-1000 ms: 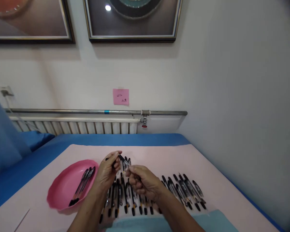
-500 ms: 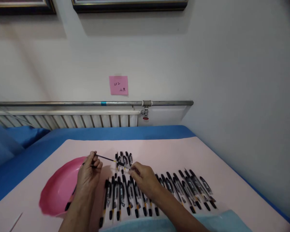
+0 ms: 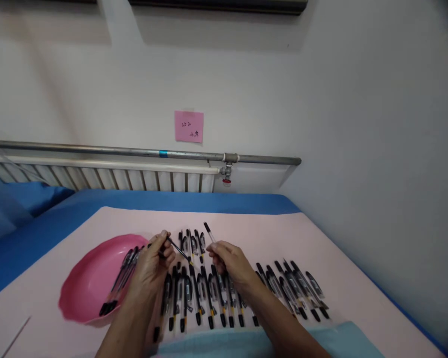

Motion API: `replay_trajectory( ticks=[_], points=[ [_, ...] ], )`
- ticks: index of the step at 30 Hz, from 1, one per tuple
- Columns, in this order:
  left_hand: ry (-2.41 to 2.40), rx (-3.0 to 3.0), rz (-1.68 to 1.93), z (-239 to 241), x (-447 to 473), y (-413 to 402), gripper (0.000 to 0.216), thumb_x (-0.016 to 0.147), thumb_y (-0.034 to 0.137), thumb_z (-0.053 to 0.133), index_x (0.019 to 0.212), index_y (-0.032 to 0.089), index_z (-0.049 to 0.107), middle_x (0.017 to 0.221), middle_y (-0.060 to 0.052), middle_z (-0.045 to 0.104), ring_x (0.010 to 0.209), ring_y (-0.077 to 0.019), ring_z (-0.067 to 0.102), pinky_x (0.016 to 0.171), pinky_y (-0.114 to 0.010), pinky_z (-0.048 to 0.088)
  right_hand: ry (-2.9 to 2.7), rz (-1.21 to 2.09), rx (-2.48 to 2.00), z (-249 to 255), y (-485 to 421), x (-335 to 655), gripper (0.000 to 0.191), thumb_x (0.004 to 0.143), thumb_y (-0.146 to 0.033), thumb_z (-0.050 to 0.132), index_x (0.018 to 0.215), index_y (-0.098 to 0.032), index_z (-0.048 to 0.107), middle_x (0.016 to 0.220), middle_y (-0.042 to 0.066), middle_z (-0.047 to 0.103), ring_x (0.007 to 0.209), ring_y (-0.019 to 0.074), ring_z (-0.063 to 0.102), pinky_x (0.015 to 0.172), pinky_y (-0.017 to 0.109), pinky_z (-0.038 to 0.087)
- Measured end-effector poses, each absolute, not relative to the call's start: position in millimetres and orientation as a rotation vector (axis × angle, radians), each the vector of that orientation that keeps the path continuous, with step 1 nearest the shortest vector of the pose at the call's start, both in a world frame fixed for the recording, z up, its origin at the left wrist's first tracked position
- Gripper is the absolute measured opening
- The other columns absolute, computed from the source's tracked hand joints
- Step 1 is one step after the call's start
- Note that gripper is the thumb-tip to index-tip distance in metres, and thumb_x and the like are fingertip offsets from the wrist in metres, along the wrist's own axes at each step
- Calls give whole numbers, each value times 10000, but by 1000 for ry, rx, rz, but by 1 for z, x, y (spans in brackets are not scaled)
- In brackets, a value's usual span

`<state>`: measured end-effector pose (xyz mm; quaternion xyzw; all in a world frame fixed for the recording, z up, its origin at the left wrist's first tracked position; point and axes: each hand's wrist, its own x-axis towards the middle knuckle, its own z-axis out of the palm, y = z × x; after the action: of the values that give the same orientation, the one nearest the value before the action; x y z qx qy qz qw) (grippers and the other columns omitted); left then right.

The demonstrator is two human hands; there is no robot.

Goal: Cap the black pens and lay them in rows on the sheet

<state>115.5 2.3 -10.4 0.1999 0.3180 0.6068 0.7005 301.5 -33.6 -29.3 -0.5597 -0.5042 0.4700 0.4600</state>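
My left hand (image 3: 155, 261) is closed, pinching a thin dark ink refill (image 3: 179, 250) that slants down to the right from the fingertips. A second dark piece shows between its lower fingers, too small to name. To the right, my right hand (image 3: 229, 263) is closed on a clear pen barrel (image 3: 211, 235) with a black end pointing up and left. The refill and the barrel are apart. Below and between the hands lie rows of black-and-clear pen parts (image 3: 193, 293), including caps and barrels. A smaller group of pen parts (image 3: 187, 242) lies behind them.
A pink bowl (image 3: 72, 278) with several pens (image 3: 121, 278) stands left, partly behind my left forearm. More pen parts (image 3: 298, 286) lie right. A light blue cloth (image 3: 224, 345) is at the near edge, and a white stick (image 3: 17, 335) at near left. A wall (image 3: 377, 174) borders the right.
The refill and the barrel, in line and meeting before, are now apart. The barrel has turned so its black end points up. My left hand has moved right, uncovering pens in the bowl.
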Motion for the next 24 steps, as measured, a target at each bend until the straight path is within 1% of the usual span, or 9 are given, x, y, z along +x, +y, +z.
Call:
replay_trajectory(
  ticks=[3,4,6,8,10,15,18,21,24],
  points=[
    [731,465,1312,-15,127,0,221,597,228,734,688,105,574,520,48,439,402,-22,349,347,-138,267,-1372,798,-1586,-31,-22,317,318,782,-413,449,784,-169,652,832,49,609,763,157,539,632,237,402],
    [741,470,1311,-17,128,0,227,588,231,738,681,104,574,516,47,442,401,-25,353,344,-140,269,-1411,711,-1664,-32,-16,323,332,790,-412,436,792,-166,660,834,49,618,793,165,541,658,240,400],
    [760,476,1316,-18,129,2,235,575,236,743,674,103,575,504,50,438,391,-26,347,337,-143,266,-1479,629,-1827,-35,-3,333,380,812,-424,396,807,-154,663,771,41,627,748,161,548,639,237,391],
    [771,476,1322,-19,129,4,236,570,234,744,674,102,578,500,50,439,387,-26,347,334,-143,264,-1517,612,-1914,-40,9,336,399,818,-433,391,811,-140,662,718,39,625,688,152,546,604,232,380],
    [774,481,1325,-19,129,5,230,574,229,742,675,102,579,504,49,443,389,-25,350,337,-141,266,-1545,605,-1947,-46,18,333,376,810,-425,422,816,-134,660,717,47,630,667,148,545,586,227,369],
    [775,505,1319,-23,128,5,230,594,245,734,695,103,584,513,48,441,396,-26,357,344,-141,274,-1660,537,-1983,-57,24,323,261,768,-327,504,856,-134,654,788,76,651,715,156,556,609,224,364],
    [779,513,1319,-24,127,5,232,590,246,736,695,102,587,513,48,438,397,-25,353,344,-140,270,-1726,498,-1993,-58,24,323,197,743,-247,512,827,-145,657,782,74,654,724,161,562,619,226,362],
    [787,513,1315,-23,127,5,225,591,245,733,687,104,587,515,45,441,403,-31,357,344,-145,275,-1776,473,-2000,-57,25,322,177,732,-208,507,805,-148,656,771,73,654,725,166,567,620,229,361],
    [802,492,1312,-22,128,5,220,591,242,732,679,106,582,515,42,446,406,-34,362,344,-148,277,-1817,463,-1997,-56,26,317,183,736,-210,504,822,-148,653,780,74,654,736,170,572,625,230,362]
  ],
)
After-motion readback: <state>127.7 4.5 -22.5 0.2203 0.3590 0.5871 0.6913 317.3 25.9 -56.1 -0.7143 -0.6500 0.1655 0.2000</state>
